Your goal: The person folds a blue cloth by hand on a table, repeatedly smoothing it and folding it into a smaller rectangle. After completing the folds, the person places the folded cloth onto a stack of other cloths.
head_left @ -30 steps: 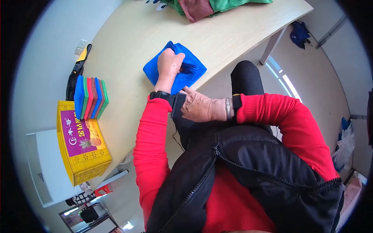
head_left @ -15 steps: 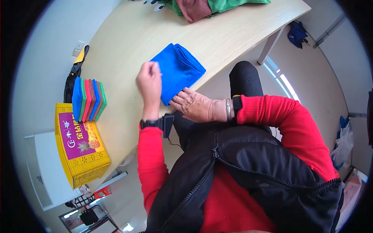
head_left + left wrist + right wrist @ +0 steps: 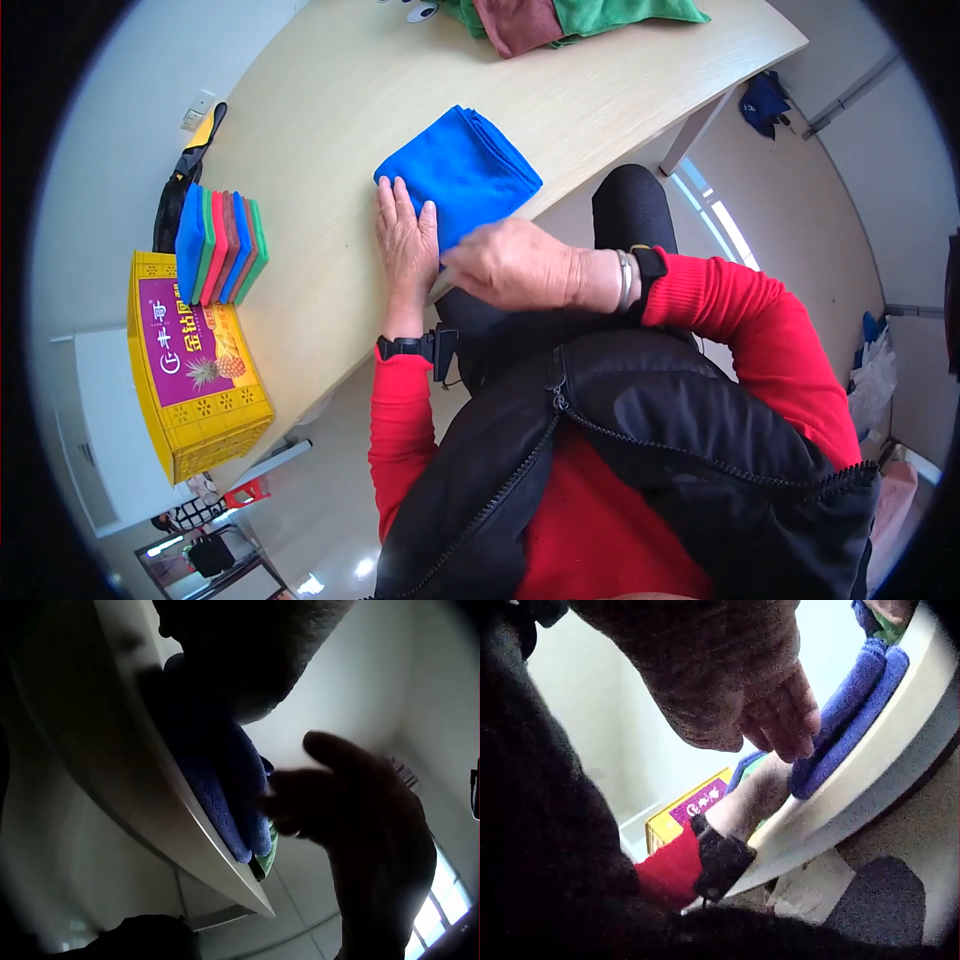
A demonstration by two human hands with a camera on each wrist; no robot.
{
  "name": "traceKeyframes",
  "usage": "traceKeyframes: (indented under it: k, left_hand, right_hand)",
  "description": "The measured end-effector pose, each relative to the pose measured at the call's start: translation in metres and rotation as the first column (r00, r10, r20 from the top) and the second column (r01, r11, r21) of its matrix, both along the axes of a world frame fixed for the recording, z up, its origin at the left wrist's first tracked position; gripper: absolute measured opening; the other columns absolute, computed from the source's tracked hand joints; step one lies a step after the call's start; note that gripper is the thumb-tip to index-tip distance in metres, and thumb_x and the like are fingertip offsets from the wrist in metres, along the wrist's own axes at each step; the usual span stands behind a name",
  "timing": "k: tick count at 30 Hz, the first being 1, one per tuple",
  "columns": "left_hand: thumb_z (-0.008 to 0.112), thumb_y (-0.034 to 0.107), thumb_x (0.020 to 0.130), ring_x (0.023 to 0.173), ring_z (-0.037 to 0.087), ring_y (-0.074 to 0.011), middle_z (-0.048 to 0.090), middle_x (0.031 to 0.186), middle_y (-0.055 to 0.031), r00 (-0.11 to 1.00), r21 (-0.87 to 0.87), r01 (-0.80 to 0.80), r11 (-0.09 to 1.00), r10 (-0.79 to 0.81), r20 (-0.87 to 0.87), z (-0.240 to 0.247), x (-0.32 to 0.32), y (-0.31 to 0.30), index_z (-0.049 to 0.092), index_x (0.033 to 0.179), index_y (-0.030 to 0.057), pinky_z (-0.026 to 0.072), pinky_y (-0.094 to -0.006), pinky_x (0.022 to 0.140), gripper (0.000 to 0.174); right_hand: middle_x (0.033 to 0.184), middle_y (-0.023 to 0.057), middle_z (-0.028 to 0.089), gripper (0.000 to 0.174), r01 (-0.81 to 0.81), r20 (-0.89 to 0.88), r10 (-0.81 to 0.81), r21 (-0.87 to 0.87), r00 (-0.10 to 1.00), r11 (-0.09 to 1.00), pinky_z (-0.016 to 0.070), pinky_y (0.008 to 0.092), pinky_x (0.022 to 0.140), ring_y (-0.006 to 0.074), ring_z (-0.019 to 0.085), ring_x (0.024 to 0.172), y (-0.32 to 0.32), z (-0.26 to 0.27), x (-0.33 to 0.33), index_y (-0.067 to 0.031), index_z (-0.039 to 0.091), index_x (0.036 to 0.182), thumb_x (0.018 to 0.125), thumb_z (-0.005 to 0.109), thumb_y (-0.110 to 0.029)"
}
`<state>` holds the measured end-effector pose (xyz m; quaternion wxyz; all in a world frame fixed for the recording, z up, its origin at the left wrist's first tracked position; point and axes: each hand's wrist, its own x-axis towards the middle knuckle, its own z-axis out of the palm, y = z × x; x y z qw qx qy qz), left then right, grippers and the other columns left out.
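A folded blue cloth (image 3: 455,170) lies near the table's front edge, its layered fold facing right. Flat on its left corner rests my left hand (image 3: 405,240), fingers straight; in the left wrist view that hand (image 3: 232,652) is a dark shape above the cloth (image 3: 217,787). My right hand (image 3: 515,265), slightly blurred, is at the cloth's near edge with fingers loosely bent. From the left wrist, the right hand (image 3: 367,825) shows its thumb apart from the fingers. The right wrist view has this hand (image 3: 720,675) beside the cloth (image 3: 847,724), contact unclear.
Several coloured folded cloths (image 3: 222,245) stand in a row at the left, beside a yellow and purple box (image 3: 190,365). A black strap (image 3: 185,180) lies behind them. Green and brown fabric (image 3: 590,18) is at the table's far side.
My left hand has gone from gripping the cloth, through a lift off to its left, to resting flat on its left corner. My right hand has risen from the near corner and moved slightly.
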<state>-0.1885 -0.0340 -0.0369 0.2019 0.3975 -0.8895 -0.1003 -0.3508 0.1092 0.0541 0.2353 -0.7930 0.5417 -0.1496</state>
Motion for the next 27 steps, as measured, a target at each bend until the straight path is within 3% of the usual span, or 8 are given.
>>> traceKeyframes:
  k: [2, 4, 8, 13, 17, 21, 24, 27]
  left_hand:
    - [0.041, 0.037, 0.105, 0.149, 0.024, -0.0392, 0.02, 0.162, -0.0233, 0.999, -0.095, 0.039, 0.995, -0.039, 0.007, -0.003, 0.001, 0.002, 0.028, 0.154, -0.0023, 0.0215, -0.05, 0.12, 0.064]
    - [0.041, 0.037, 0.105, 0.149, 0.024, -0.039, 0.021, 0.162, -0.0229, 0.998, -0.145, 0.062, 0.988, -0.061, 0.012, -0.002, 0.0, 0.004, 0.028, 0.154, -0.0018, 0.0209, -0.0515, 0.12, 0.064]
    - [0.042, 0.036, 0.104, 0.149, 0.023, -0.038, 0.021, 0.163, -0.0211, 0.994, -0.089, -0.03, 0.996, 0.039, 0.104, 0.008, -0.006, 0.007, 0.029, 0.154, -0.0003, 0.0202, -0.0533, 0.12, 0.064]
    - [0.037, 0.04, 0.106, 0.15, 0.022, -0.0364, 0.022, 0.163, -0.0184, 0.986, -0.091, -0.055, 0.994, 0.068, 0.151, -0.002, 0.001, 0.006, 0.028, 0.155, 0.0014, 0.0179, -0.0555, 0.12, 0.063]
    - [0.034, 0.043, 0.106, 0.151, 0.021, -0.0353, 0.023, 0.164, -0.0172, 0.981, -0.07, -0.089, 0.994, 0.099, 0.168, 0.005, -0.006, 0.008, 0.028, 0.156, 0.0018, 0.0166, -0.0559, 0.121, 0.064]
    - [0.033, 0.045, 0.106, 0.151, 0.02, -0.0347, 0.022, 0.164, -0.0164, 0.976, -0.068, -0.101, 0.993, 0.112, 0.185, 0.009, -0.005, 0.011, 0.027, 0.156, 0.0018, 0.0155, -0.0558, 0.121, 0.066]
    - [0.034, 0.044, 0.106, 0.152, 0.019, -0.0345, 0.022, 0.164, -0.0161, 0.974, -0.062, -0.096, 0.993, 0.107, 0.202, 0.012, -0.003, 0.012, 0.027, 0.156, 0.0018, 0.0148, -0.0555, 0.122, 0.066]
    - [0.035, 0.045, 0.106, 0.152, 0.019, -0.0344, 0.022, 0.164, -0.0164, 0.98, -0.106, -0.088, 0.99, 0.105, 0.17, 0.017, -0.006, 0.008, 0.027, 0.156, 0.0019, 0.0141, -0.0554, 0.122, 0.066]
  right_hand:
    - [0.132, 0.0157, 0.057, 0.049, 0.029, 0.077, -0.044, 0.184, 0.996, 0.983, 0.0386, 0.0427, 0.108, 0.0318, 0.052, 0.124, -0.016, 0.0, -0.001, -0.004, 0.058, 0.128, 0.087, 0.069, -0.028]
    - [0.136, 0.0158, 0.056, 0.049, 0.26, 0.205, -0.188, -0.416, 0.961, 0.871, 0.0363, 0.046, 0.11, 0.0322, 0.05, 0.13, -0.042, -0.035, 0.007, -0.007, 0.056, 0.134, 0.093, 0.061, -0.034]
    - [0.135, 0.0161, 0.057, 0.055, 0.319, 0.067, -0.37, -0.663, 0.926, 0.677, 0.0354, 0.0526, 0.109, 0.0335, 0.05, 0.128, -0.091, -0.09, 0.014, -0.007, 0.054, 0.135, 0.095, 0.055, -0.044]
    - [0.15, 0.0156, 0.047, 0.061, 0.255, -0.129, -0.4, -0.587, 0.908, 0.768, 0.0289, 0.0524, 0.115, 0.0341, 0.043, 0.138, -0.093, -0.091, -0.028, -0.0082, 0.046, 0.146, 0.101, 0.043, -0.049]
    - [0.151, 0.015, 0.045, 0.059, 0.421, -0.083, -0.496, -0.419, 0.864, 0.804, 0.0277, 0.052, 0.116, 0.0343, 0.04, 0.141, -0.09, -0.082, -0.052, -0.0078, 0.048, 0.145, 0.101, 0.045, -0.047]
    - [0.145, 0.0166, 0.052, 0.052, 0.453, 0.021, -0.529, -0.546, 0.848, 0.705, 0.037, 0.0465, 0.111, 0.0346, 0.049, 0.133, -0.089, -0.094, -0.063, -0.0067, 0.053, 0.14, 0.099, 0.053, -0.039]
    - [0.125, 0.0167, 0.065, 0.043, 0.766, 0.542, -0.562, -0.286, 0.625, 0.576, 0.0502, 0.0394, 0.097, 0.0337, 0.064, 0.112, -0.079, -0.091, -0.082, -0.0043, 0.061, 0.13, 0.095, 0.062, -0.03]
    - [0.112, 0.0168, 0.07, 0.039, 0.751, 0.558, -0.564, -0.177, 0.609, 0.636, 0.0542, 0.0369, 0.088, 0.0322, 0.069, 0.099, -0.06, -0.069, -0.094, -0.003, 0.064, 0.125, 0.093, 0.065, -0.026]
